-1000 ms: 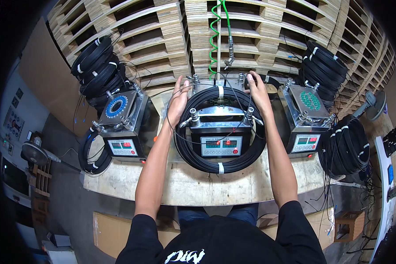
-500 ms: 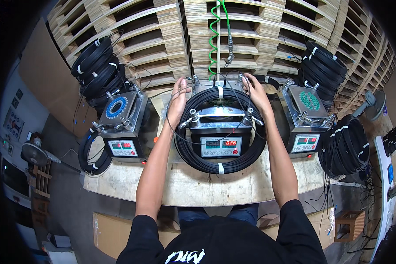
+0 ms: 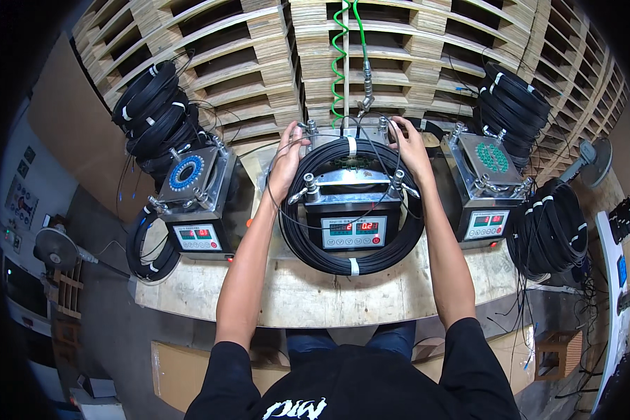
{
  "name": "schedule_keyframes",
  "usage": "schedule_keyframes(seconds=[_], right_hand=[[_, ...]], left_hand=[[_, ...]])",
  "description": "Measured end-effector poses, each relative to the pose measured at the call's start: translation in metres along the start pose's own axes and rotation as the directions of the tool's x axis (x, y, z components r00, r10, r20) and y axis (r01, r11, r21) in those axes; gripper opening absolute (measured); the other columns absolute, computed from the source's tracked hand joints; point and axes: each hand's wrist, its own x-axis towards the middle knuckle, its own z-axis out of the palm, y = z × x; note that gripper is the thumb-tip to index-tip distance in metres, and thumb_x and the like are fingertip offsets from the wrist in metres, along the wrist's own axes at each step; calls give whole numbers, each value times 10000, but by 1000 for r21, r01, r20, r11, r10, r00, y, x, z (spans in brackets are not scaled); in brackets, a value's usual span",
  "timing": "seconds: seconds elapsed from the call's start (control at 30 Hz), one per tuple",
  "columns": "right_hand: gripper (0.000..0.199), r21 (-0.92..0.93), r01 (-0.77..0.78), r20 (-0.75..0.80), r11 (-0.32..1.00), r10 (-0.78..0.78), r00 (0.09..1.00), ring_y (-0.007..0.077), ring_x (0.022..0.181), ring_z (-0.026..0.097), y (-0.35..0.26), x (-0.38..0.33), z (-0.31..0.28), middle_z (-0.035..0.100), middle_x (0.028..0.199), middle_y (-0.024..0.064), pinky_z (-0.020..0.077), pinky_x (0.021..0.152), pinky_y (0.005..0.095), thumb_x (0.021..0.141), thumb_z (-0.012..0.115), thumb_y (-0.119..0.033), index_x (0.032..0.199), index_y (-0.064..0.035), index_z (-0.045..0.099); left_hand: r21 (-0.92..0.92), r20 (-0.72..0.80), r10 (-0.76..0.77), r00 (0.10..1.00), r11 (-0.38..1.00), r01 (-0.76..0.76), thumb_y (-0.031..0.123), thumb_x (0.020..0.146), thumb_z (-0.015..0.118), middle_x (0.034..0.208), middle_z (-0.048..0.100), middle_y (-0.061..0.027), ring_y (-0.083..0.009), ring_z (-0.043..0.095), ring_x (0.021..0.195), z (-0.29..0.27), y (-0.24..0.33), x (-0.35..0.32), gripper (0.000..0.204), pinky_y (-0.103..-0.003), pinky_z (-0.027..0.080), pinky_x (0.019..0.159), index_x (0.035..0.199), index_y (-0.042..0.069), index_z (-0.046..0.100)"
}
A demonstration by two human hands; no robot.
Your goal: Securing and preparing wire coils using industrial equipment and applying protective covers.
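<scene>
Black, smooth-skinned cable coil [image 3: 292, 220], wound into a thick ring, at mid-counter, toward the front edge. It circles the front of the central machine [image 3: 352, 208]: upper arc behind the two front posts, lower arc below the white panel [image 3: 357, 241] with its lit red digits. White tape [image 3: 351, 145] binds the ring at top and bottom. One thin loose strand loops free of the bundle.

Left hand [image 3: 285, 162] and right hand [image 3: 411, 155] flank the machine's far end, beside the shiny rear posts. Fingers of both slightly bent and loosely spread; whether the tips touch the posts, cannot tell.

Pale, scuffed wood counter [image 3: 343, 304], front edge bowed in the lens. Toward its left edge, a boxy steel-topped machine [image 3: 220, 178] carrying a blue beaded ring [image 3: 186, 171]; toward the right edge, its like [image 3: 462, 203], with green round bits [image 3: 492, 159] on the plate. Rough slatted pallets [image 3: 259, 87] beyond the back edge; green spiral hose [image 3: 339, 66] hanging before them.
</scene>
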Motion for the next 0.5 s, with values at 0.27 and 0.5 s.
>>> schedule_keyframes(seconds=[0.27, 0.5], right_hand=[[471, -57, 60, 48, 997, -57, 997, 199, 938, 648, 1, 3, -1, 695, 1068, 146, 498, 862, 321, 999, 589, -406, 1279, -29, 609], [443, 44, 13, 68, 999, -16, 998, 191, 950, 646, 2, 2, 4, 692, 1066, 117, 528, 804, 304, 1010, 579, -391, 1252, -23, 627]], left_hand=[[-81, -36, -37, 999, 996, 34, 545, 1032, 453, 1104, 618, -81, -113, 549, 833, -2, -7, 0, 617, -245, 477, 748, 1490, 132, 416], [-127, -35, -37, 999, 991, 33, 494, 1037, 483, 1167, 625, -110, -108, 607, 899, -8, -14, 5, 595, -232, 495, 771, 1486, 109, 428]])
